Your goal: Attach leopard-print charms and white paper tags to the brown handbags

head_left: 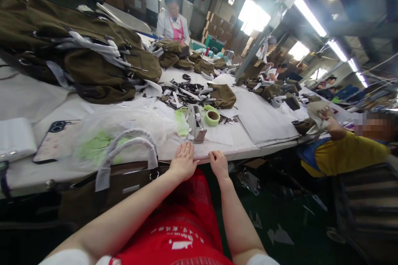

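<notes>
My left hand [184,161] lies palm down on the table's front edge, fingers stretched out flat, close below a metal tape dispenser [197,126]. Just to its right, my right hand [219,165] rests at the same edge with its fingers curled in; whatever they may hold is hidden. A roll of green tape [212,118] sits beside the dispenser, and green pieces [181,122] hang by its left side. Left of my left hand stands a dark brown handbag [124,176], its handles [132,140] wrapped in white material.
Olive-brown bags [99,66] are heaped at the left. Black straps and fittings [186,93] lie mid-table near a small brown bag [224,96]. A phone [54,140] and clear plastic [93,126] lie at the left. A co-worker in yellow [348,153] is at the right; others work farther off.
</notes>
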Demonstrator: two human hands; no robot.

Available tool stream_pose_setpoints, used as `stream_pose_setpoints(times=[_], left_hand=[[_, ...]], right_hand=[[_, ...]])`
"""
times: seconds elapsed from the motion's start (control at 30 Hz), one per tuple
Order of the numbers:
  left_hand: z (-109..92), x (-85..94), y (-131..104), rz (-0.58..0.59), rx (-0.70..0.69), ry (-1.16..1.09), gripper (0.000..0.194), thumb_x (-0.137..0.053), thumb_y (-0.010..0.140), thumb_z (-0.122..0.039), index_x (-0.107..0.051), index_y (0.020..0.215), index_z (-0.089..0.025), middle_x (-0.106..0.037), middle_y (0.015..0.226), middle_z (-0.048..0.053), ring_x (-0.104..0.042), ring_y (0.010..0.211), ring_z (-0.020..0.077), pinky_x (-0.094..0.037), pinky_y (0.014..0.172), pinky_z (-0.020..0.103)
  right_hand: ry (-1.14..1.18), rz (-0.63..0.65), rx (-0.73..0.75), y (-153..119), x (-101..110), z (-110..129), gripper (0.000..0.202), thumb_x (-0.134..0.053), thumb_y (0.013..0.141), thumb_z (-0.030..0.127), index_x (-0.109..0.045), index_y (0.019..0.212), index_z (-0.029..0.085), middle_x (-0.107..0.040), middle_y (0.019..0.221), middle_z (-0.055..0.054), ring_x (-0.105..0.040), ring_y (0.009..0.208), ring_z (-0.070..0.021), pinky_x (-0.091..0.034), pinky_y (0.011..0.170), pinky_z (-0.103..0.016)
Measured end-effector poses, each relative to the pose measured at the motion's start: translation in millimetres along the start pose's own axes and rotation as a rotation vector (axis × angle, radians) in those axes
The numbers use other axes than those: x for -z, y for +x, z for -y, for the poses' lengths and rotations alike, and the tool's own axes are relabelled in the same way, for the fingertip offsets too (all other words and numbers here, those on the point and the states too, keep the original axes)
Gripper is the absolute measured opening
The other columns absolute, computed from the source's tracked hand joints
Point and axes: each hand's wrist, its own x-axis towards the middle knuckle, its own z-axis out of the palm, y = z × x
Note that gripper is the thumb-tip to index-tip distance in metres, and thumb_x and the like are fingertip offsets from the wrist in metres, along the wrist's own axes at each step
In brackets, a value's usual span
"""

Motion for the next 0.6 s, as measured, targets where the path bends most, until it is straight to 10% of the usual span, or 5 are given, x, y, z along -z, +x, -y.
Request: stream_pose_setpoints(times=[0.23,0.4,0.6], left_hand=[[8,-19.4,24,0.067,0.087,0.039,0.081,-0.044,0.088,-0.045,-0.028,0.145,0.01,-0.021,0.155,0.032,-0.017,0.147,0.0374,-0.009,0.12,0.048],[2,3.7,5,-0.013,0.056,0.018,0.073,-0.044,0.09,-0.039,-0.031,0.145,0.008,-0.026,0.155,0.029,-0.021,0.147,0.0349,-0.013,0.12,0.048],[-15,49.2,-61,-0.227,-0.421,-0.177,0.065,-0.051,0.092,-0.039,-0.033,0.148,-0.013,-0.038,0.154,0.017,-0.03,0.144,0.0275,-0.022,0.119,0.045]], right_hand=[[0.334,-0.215,-0.095,-5,27,-3,0.031,-0.04,0.082,0.034,-0.047,0.054,0.021,-0.056,0.057,-0.001,-0.048,0.051,-0.0134,-0.04,0.052,-0.024],[0.472,-0.432,-0.155,-13,63,3,0.025,-0.04,0.077,0.028,-0.048,0.055,0.02,-0.046,0.049,0.003,-0.039,0.044,-0.0113,-0.031,0.046,-0.022],[0.604,0.15,-0.027,-51,76,50,0.027,-0.051,0.081,0.028,-0.061,0.059,0.017,-0.054,0.055,0.001,-0.046,0.049,-0.0113,-0.036,0.049,-0.024]])
